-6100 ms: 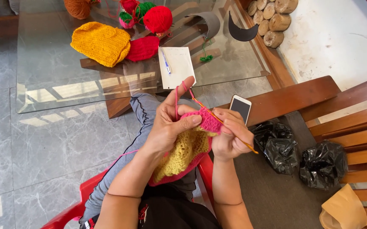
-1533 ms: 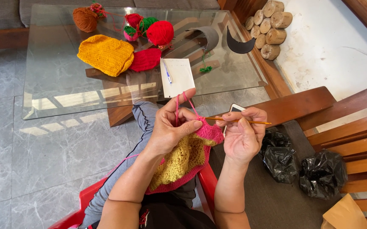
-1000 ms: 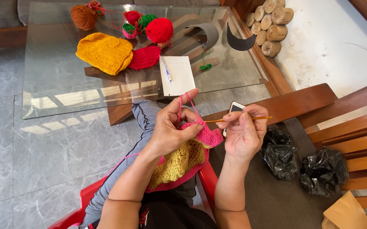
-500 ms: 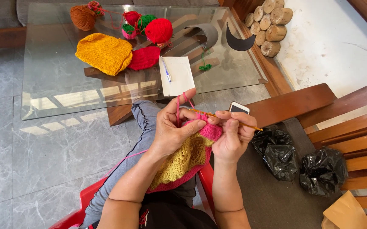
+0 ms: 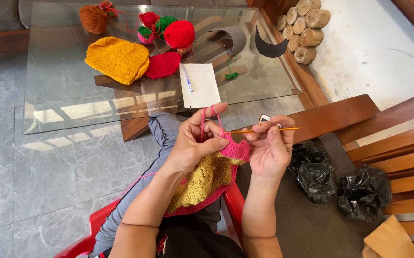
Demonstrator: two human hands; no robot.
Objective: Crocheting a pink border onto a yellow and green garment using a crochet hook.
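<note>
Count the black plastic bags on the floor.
2: one black bag just right of the right hand, another black bag farther right by the wooden bench. More may be hidden.

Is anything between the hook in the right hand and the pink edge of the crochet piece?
Nothing visible. The right hand holds the orange crochet hook level, with its tip beside the left hand, just above the pink edge of the yellow crochet piece. Only the pink yarn looped over the left index finger runs nearby.
</note>
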